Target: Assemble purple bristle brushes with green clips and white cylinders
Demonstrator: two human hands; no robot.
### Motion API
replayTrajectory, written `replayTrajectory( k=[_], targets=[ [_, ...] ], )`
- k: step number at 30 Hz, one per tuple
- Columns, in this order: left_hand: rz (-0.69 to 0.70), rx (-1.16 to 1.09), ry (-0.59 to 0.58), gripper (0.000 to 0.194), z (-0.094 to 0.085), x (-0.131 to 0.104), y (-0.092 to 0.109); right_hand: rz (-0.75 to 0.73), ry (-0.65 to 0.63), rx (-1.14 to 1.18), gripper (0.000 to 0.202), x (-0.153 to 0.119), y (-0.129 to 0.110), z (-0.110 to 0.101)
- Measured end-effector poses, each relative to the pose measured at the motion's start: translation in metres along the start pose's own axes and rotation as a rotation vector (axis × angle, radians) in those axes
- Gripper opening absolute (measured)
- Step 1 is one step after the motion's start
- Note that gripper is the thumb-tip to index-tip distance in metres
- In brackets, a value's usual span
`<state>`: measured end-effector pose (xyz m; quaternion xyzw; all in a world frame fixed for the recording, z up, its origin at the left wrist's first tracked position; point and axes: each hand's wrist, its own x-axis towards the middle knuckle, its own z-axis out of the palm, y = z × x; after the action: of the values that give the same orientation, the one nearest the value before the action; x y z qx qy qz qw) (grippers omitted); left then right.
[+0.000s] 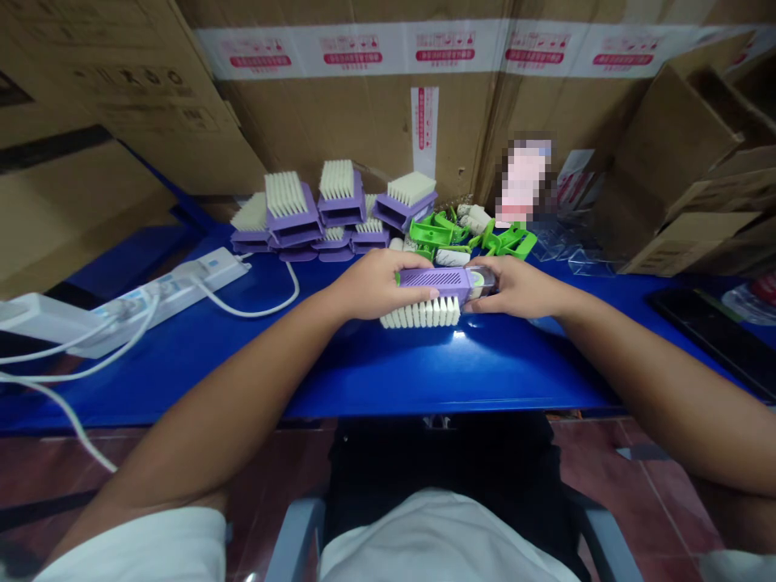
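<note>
Blue table [454, 376]; purple brush [430, 284] crosswise, bristles [421, 314] down, left hand [377, 284] clamped around it, right hand [522, 284] on clear end [485, 279]

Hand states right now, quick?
Left hand: closed, holding the purple brush.
Right hand: closed on the clear end piece.

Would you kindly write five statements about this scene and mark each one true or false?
1. The left hand holds a purple brush. True.
2. That brush's bristles point up in the picture. False: its bristles point down.
3. The right hand grips a clear piece at the brush's end. True.
4. The white power strip lies on the person's right. False: the white power strip is on the left.
5. Green parts lie beyond the hands. True.
</note>
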<state>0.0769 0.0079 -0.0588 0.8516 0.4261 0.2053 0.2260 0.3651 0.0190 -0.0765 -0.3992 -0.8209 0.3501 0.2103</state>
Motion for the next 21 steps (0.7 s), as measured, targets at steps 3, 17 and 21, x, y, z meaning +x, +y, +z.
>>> replayTrajectory(
  k=[3,17,21],
  targets=[
    [-0.001,0.005,0.003,0.056,0.0001,0.0,0.0,0.003,0.0,0.001,0.043,-0.0002,0.0002,0.0004],
    [0.008,-0.004,0.005,0.055,0.0003,0.0001,-0.0011,0.041,0.025,0.002,0.045,-0.0006,-0.0024,0.0049],
    [0.008,-0.001,0.007,0.055,0.0004,0.0,-0.0009,0.048,0.028,0.014,0.044,-0.0007,-0.0024,0.006]
  ],
)
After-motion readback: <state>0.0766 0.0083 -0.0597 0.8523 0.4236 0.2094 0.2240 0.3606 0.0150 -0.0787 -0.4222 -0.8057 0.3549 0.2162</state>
